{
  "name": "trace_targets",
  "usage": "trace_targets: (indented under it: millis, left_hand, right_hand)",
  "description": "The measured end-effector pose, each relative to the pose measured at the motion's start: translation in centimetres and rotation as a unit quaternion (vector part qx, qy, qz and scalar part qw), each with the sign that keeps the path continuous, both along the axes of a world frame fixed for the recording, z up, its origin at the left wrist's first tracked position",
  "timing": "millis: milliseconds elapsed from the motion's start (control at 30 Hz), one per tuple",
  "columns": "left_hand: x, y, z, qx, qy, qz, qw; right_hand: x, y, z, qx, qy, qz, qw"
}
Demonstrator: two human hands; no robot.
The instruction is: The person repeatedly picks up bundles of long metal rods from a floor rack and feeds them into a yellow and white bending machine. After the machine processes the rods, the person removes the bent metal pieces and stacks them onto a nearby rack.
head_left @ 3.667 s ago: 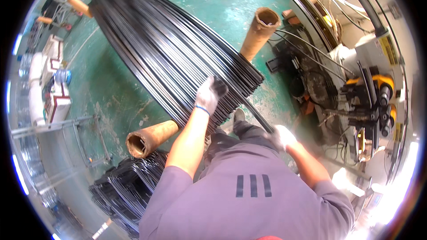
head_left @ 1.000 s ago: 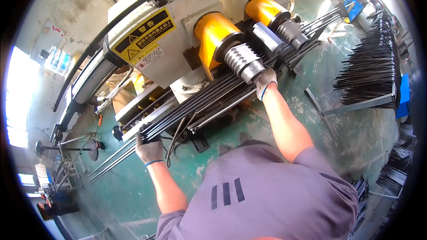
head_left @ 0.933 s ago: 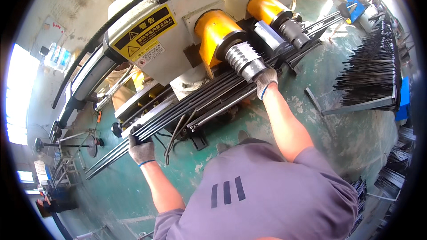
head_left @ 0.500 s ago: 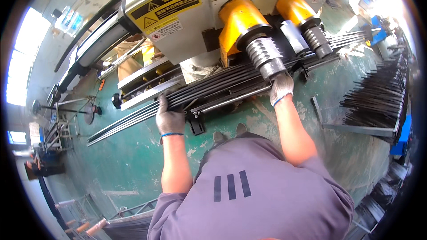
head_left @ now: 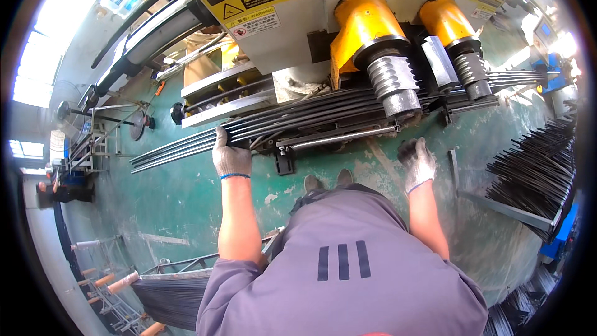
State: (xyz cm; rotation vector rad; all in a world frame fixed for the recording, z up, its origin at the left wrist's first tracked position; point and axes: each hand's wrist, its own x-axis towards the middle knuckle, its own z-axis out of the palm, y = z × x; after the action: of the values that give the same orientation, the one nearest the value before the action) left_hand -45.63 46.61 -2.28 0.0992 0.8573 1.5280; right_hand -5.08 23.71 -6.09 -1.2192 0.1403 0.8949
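My left hand (head_left: pixel 232 157), in a pale knit glove with a blue cuff edge, is at the near side of a bundle of long dark metal rods (head_left: pixel 292 113). Its thumb points up against the rods, and its fingers go around beneath them, partly hidden. My right hand (head_left: pixel 418 163), in a similar glove with dark fingertips, hangs over the floor, apart from the rods. Its fingers are loosely bent with the thumb apart, and nothing shows in them. Just above it is a ridged metal roller (head_left: pixel 393 84) below a yellow housing (head_left: pixel 367 22).
A second roller (head_left: pixel 471 71) under another yellow housing stands farther right. A rack (head_left: pixel 516 206) of many dark rods is at the right. Behind the rods is a pale machine body (head_left: pixel 267 43) with warning labels. More rods lie on a stand (head_left: pixel 168 298) at the lower left.
My right hand has come off the roller end and moved down and right. My left hand stays at the rods. The view has shifted, so the machine sits farther right.
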Motion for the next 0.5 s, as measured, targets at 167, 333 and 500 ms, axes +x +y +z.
trace_targets:
  millis: [167, 333, 500]
  left_hand:
    - [2.6, -0.9, 0.7, -0.002, -0.021, -0.03, 0.999]
    - [3.3, -1.6, -1.7, 0.003, -0.068, -0.15, 0.986]
    - [-3.3, -1.3, 1.2, -0.002, -0.069, -0.064, 0.996]
  right_hand:
    - [2.0, 0.8, -2.6, 0.034, -0.005, 0.059, 0.998]
    - [2.2, 2.9, -5.7, -0.054, -0.089, 0.132, 0.986]
    - [5.1, 0.3, -14.8, -0.015, 0.007, 0.169, 0.986]
